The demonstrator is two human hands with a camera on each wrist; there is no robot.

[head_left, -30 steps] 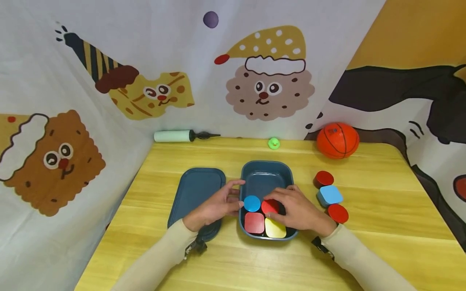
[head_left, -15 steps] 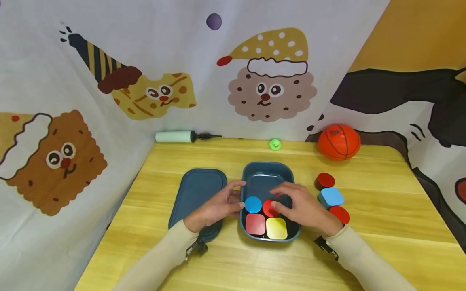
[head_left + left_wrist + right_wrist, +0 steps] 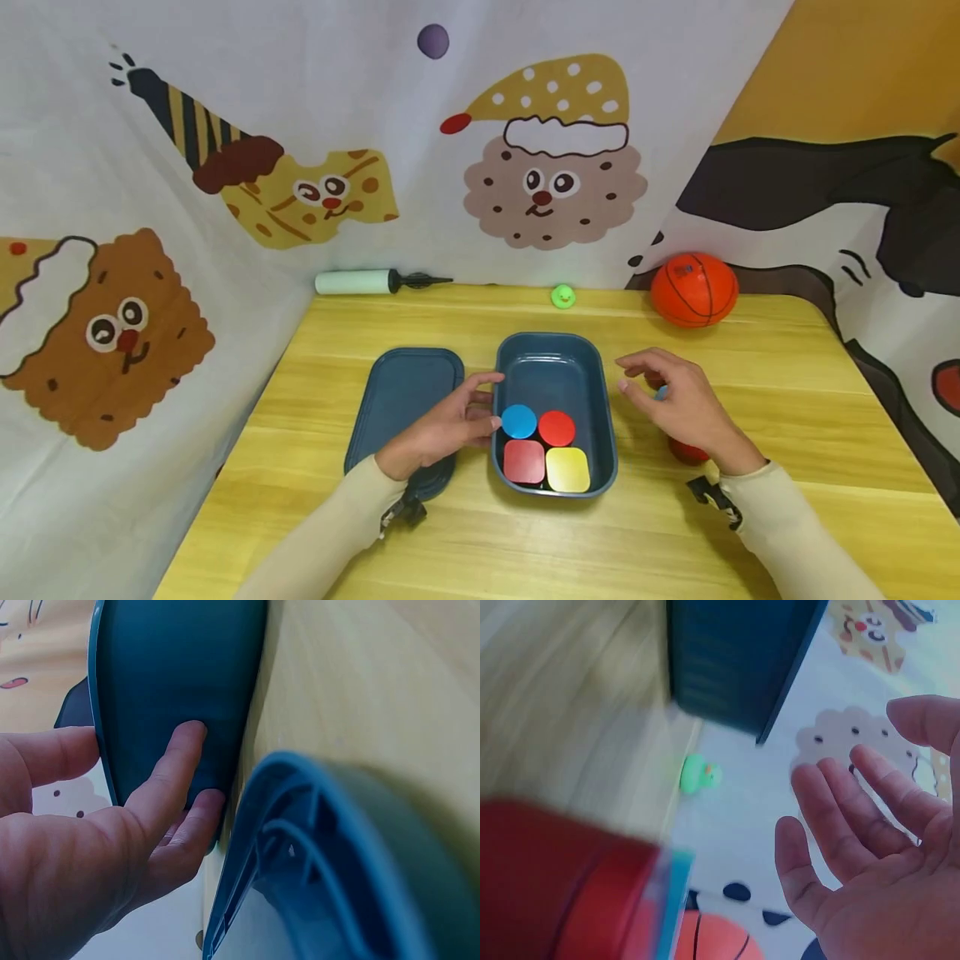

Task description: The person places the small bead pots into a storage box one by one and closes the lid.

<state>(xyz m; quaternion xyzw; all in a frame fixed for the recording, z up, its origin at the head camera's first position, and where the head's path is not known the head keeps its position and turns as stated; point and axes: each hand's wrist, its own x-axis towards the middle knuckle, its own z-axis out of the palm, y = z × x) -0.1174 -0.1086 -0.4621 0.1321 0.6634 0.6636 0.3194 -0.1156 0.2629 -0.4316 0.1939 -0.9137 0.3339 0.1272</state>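
A dark blue lunch box (image 3: 555,379) stands uncovered in mid-table. At its near end sit a blue round container (image 3: 519,422), a red round one (image 3: 557,428), a red square one (image 3: 523,462) and a yellow square one (image 3: 567,470). My left hand (image 3: 446,425) rests against the box's left side; in the left wrist view the fingertips (image 3: 191,735) lie flat on the outer wall, thumb at the rim. My right hand (image 3: 678,404), fingers relaxed and holding nothing, hovers right of the box. It partly hides a red round container (image 3: 688,452) and a light blue one (image 3: 662,392).
The matching dark blue lid (image 3: 405,383) lies left of the box, partly under my left forearm. Along the back edge are a pale green hand pump (image 3: 356,282), a green rubber duck (image 3: 563,296) and an orange toy basketball (image 3: 694,290). A printed cloth hangs behind.
My right hand has let go of the red round container inside the box and moved right, over the containers on the table. The left hand has stayed at the box.
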